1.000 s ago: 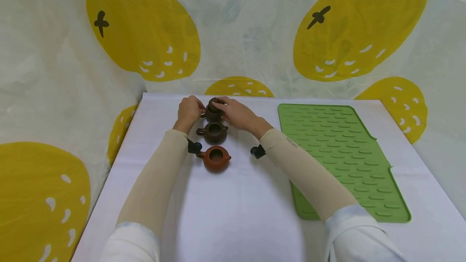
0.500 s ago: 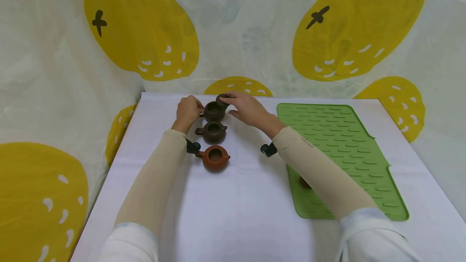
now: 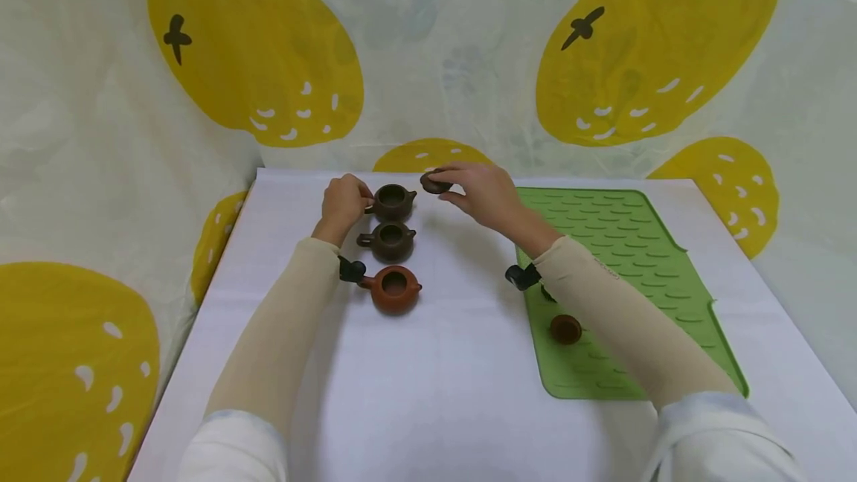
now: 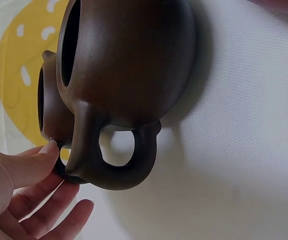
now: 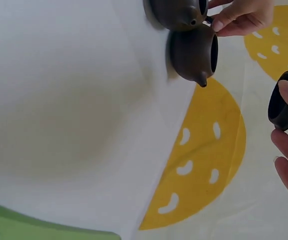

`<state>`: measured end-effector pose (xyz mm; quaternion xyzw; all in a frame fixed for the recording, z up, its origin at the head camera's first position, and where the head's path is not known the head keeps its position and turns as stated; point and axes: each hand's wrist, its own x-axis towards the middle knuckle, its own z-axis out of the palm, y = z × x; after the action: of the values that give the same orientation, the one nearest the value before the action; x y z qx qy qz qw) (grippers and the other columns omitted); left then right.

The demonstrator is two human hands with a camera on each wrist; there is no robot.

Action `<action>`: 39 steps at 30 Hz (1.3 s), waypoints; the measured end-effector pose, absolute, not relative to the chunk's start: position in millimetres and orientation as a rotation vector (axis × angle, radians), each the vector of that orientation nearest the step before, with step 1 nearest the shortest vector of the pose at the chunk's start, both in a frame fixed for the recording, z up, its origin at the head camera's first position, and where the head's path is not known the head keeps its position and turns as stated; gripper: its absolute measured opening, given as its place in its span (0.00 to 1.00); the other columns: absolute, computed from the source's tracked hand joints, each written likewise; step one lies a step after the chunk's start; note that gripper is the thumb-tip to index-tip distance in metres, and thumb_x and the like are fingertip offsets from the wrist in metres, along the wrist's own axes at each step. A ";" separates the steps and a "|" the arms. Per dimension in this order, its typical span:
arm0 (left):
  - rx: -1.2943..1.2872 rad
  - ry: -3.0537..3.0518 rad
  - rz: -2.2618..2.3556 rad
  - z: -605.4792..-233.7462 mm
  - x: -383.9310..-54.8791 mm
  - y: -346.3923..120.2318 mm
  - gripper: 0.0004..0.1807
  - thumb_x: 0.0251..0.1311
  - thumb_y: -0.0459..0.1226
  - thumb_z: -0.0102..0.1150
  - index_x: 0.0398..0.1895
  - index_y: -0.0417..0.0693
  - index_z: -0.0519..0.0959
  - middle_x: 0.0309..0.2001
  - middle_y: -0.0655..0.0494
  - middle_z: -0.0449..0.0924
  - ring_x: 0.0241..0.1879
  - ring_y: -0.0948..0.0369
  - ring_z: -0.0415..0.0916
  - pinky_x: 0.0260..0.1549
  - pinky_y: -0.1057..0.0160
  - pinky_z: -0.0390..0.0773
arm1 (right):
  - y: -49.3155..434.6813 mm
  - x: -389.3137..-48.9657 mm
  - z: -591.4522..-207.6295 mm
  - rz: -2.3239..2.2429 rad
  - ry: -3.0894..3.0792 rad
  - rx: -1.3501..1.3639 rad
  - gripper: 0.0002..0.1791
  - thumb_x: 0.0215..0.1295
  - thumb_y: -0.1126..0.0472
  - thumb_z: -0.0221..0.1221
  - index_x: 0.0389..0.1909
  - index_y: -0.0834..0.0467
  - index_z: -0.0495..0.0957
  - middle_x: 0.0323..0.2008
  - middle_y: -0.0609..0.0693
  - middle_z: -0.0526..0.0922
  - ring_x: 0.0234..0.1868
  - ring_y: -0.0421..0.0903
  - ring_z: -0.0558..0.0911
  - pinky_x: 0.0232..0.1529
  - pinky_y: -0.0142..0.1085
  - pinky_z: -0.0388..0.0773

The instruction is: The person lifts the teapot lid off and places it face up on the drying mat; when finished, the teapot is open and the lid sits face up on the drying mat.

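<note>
At the back of the table my left hand [image 3: 344, 207] pinches the handle of the farthest dark brown teapot [image 3: 393, 201], which has no lid on it. In the left wrist view the thumb and fingers meet at that handle, behind a nearer teapot's handle [image 4: 146, 160]. My right hand [image 3: 485, 195] holds a small dark teapot lid [image 3: 435, 183] up to the right of the teapot; the right wrist view shows the lid [image 5: 279, 112] between thumb and fingers. A second dark teapot [image 3: 393, 242] and a reddish-brown teapot [image 3: 395, 291], both lidless, stand nearer in the same row.
A green ribbed mat [image 3: 602, 244] lies on the right of the white-covered table [image 3: 428, 385]. On it sits a reddish-brown lid [image 3: 565, 329], with a dark object [image 3: 547, 293] mostly hidden behind the right wrist. A fruit-patterned curtain [image 3: 462, 95] hangs behind the table.
My right hand has lifted the dark lid off the farthest teapot and carried it to the right. The left hand keeps its place at the handle. The reddish-brown lid has come into view.
</note>
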<state>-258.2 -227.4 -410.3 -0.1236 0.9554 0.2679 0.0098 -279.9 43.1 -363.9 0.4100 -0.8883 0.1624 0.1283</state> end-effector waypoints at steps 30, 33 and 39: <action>-0.421 3.035 0.662 -409.1 -255.0 -225.8 0.07 0.66 0.40 0.65 0.41 0.51 0.90 0.47 0.48 0.89 0.47 0.44 0.84 0.44 0.47 0.82 | 170.9 -269.3 -380.1 0.498 -2.909 1.027 0.22 0.72 0.54 0.62 0.65 0.53 0.80 0.40 0.56 0.91 0.23 0.44 0.73 0.30 0.38 0.66; -0.419 3.036 0.658 -410.0 -254.8 -225.7 0.07 0.66 0.40 0.65 0.41 0.51 0.90 0.47 0.48 0.89 0.47 0.45 0.83 0.43 0.48 0.82 | 180.4 -266.1 -382.9 0.458 -2.964 1.016 0.23 0.74 0.53 0.59 0.66 0.55 0.78 0.38 0.58 0.90 0.19 0.43 0.65 0.29 0.37 0.64; -0.414 3.040 0.667 -409.4 -254.0 -224.3 0.08 0.66 0.40 0.65 0.41 0.51 0.90 0.47 0.48 0.89 0.47 0.45 0.84 0.43 0.47 0.82 | 199.5 -260.0 -397.0 0.480 -2.997 0.976 0.23 0.74 0.53 0.59 0.65 0.57 0.79 0.38 0.60 0.89 0.19 0.42 0.66 0.29 0.37 0.66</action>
<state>-254.0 -224.3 -409.4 -0.1318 0.9682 0.2126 0.0008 -260.0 199.5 -397.0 0.3061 -0.9397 0.1505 -0.0235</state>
